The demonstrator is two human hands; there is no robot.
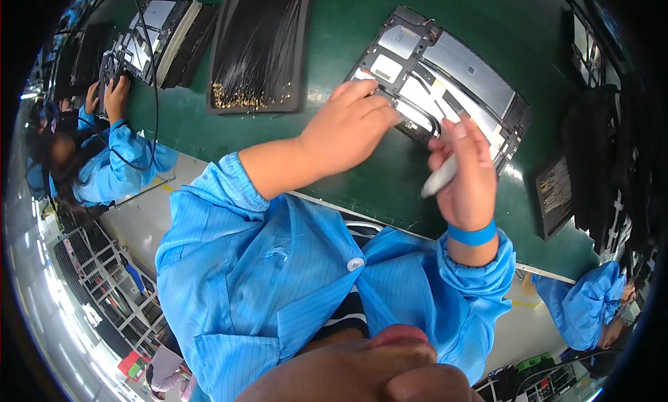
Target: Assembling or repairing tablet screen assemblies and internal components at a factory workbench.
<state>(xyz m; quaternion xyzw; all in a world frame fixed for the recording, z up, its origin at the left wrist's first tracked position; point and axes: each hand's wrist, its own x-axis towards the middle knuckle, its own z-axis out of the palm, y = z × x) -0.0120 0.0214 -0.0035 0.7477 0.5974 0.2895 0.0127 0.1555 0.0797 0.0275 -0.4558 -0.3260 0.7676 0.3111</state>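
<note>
An opened flat electronic device (473,65), maybe a laptop or tablet body, lies tilted on the green bench, with silver panels, a white sheet and black cables inside. At its near left edge, my left hand (348,127) has its fingers bent and pressed together; what the fingertips pinch, if anything, is hidden. My right hand (473,172) is closed round a white pen-like tool (440,178) beside the device's near edge. The tool's rounded white end sticks out toward the left, and its working tip cannot be made out. A blue band circles my right wrist.
A black tray (304,61) of thin black cables with gold ends lies left of the device. A smaller tray (557,193) of thin parts is at the right. Further left, a co-worker's hands (115,96) are near a stack of similar devices (170,37). A dark cable (156,89) hangs there.
</note>
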